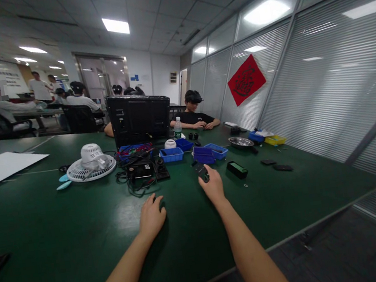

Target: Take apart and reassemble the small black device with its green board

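Fingers of your right hand (211,182) pinch a flat dark piece (201,171) just below the frame's centre, so grip its edge lightly, clear of the blue tray (203,155), your left hand (151,217) loosely curled and empty.

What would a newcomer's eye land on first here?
Probably the red sign, set at a slant on the partition on the right of the view. Next, the big black housing standing toward the back of the green table. Nearer, over the table, the right hand holds a small dark piece.
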Demonstrator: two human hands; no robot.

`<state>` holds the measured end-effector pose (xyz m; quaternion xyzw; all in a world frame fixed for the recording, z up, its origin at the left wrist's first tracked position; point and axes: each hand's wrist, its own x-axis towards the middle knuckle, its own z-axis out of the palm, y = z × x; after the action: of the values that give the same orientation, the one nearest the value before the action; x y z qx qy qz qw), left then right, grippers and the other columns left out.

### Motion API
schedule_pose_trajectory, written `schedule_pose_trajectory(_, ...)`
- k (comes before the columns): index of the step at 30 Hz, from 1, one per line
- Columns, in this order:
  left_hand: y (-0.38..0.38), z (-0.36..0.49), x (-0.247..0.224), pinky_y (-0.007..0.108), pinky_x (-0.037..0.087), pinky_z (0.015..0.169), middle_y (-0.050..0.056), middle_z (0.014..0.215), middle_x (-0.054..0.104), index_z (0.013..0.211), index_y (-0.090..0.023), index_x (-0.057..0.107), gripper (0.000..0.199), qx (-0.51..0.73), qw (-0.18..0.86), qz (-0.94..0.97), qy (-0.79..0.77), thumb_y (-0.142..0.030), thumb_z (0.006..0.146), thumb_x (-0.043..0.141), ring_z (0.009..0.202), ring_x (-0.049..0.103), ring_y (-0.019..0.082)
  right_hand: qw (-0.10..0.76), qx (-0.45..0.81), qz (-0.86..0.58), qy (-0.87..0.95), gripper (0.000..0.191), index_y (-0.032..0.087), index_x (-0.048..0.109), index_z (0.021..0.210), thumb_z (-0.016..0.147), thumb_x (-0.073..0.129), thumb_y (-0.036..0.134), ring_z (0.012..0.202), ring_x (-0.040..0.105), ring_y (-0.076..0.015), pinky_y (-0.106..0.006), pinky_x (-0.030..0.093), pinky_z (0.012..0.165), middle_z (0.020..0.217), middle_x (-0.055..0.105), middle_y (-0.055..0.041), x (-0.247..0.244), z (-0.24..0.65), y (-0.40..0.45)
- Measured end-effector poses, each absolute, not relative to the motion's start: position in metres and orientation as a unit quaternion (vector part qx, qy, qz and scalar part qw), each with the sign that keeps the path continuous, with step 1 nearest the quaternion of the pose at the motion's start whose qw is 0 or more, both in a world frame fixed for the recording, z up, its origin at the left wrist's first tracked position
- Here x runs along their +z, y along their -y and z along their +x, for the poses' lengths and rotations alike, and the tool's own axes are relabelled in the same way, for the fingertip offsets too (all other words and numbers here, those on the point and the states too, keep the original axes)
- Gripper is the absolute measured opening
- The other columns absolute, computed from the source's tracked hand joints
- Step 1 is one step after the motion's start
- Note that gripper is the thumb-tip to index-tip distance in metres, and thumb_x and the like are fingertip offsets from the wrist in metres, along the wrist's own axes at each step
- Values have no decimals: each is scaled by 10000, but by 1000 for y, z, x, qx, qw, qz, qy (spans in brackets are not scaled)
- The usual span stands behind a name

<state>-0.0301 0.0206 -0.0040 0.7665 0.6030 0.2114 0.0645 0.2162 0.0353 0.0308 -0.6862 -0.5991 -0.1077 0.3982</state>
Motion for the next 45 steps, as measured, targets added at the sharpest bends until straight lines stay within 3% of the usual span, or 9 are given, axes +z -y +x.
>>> schedule_pose_trajectory(7, -19, -30, -1, 356, 292, 1020, 101, 1309, 453, 1161, -178, 536, 417, 208, 71, 768, -601, -197, 750, 469, 1197, 416, 222, 225, -136, -716, 646, 465, 246, 509, 1194, 744, 588, 329, 977, 422, -243, -335, 374, 816, 1055, 478, -105, 27, 198, -31)
schedule_pose_trajectory(13, -20, -30, -4, 349, 285, 1024, 113, 1303, 457, 1163, -168, 537, 421, 207, 59, 771, -599, -203, 749, 471, 1192, 423, 223, 129, -191, -691, 686, 334, 258, 558, 1127, 817, 469, 171, 928, 410, -223, -326, 350, 749, 1016, 485, -116, 26, 174, -24)
schedule_pose_trajectory(17, -19, -29, -2, 344, 287, 1022, 119, 1298, 461, 1157, -162, 546, 415, 207, 57, 773, -597, -199, 751, 468, 1194, 420, 226, 138, -191, -650, 722, 261, 226, 602, 1042, 792, 538, 265, 922, 409, -228, -327, 346, 738, 989, 500, -112, 27, 163, -19)
schedule_pose_trajectory(21, -20, -30, -3, 349, 279, 1026, 107, 1295, 466, 1151, -171, 547, 410, 210, 59, 771, -598, -194, 749, 469, 1189, 424, 216, 237, -162, -618, 732, 345, 222, 588, 1074, 796, 520, 414, 891, 441, -209, -309, 354, 755, 951, 539, -84, 30, 167, -20)
schedule_pose_trajectory(26, -22, -31, -8, 339, 278, 1028, 98, 1296, 465, 1140, -182, 555, 402, 213, 52, 773, -595, -202, 747, 472, 1187, 426, 208, 356, -147, -719, 578, 342, 167, 622, 984, 880, 336, 325, 874, 489, -190, -285, 365, 773, 921, 590, -87, 35, 213, -29)
schedule_pose_trajectory(31, -22, -31, -8, 361, 275, 1032, 103, 1293, 469, 1135, -181, 562, 396, 209, 57, 775, -594, -205, 753, 462, 1185, 429, 221, 234, -75, -854, 458, 429, 129, 630, 1005, 873, 320, 395, 956, 520, -270, -347, 387, 757, 1017, 592, -163, 37, 250, -34)
schedule_pose_trajectory(35, -20, -31, -3, 357, 285, 1028, 104, 1295, 467, 1118, -172, 573, 383, 211, 63, 774, -594, -202, 751, 467, 1192, 422, 228, 143, 8, -865, 482, 453, 102, 613, 1005, 881, 295, 399, 926, 569, -263, -345, 403, 747, 985, 615, -187, 34, 242, -35)
schedule_pose_trajectory(41, -19, -31, -2, 347, 299, 1016, 97, 1290, 471, 1108, -180, 574, 371, 212, 70, 773, -593, -201, 751, 475, 1189, 424, 219, 153, -2, -825, 545, 444, 166, 499, 1184, 843, 389, 429, 957, 560, -238, -311, 407, 750, 1082, 584, -142, 33, 224, -35)
schedule_pose_trajectory(45, -20, -31, -4, 351, 301, 1015, 107, 1282, 475, 1105, -175, 579, 369, 215, 66, 774, -591, -200, 752, 475, 1183, 429, 223, 166, 22, -828, 535, 536, 123, 463, 1224, 854, 320, 484, 1012, 530, -259, -339, 407, 768, 1124, 559, -173, 35, 225, -35)
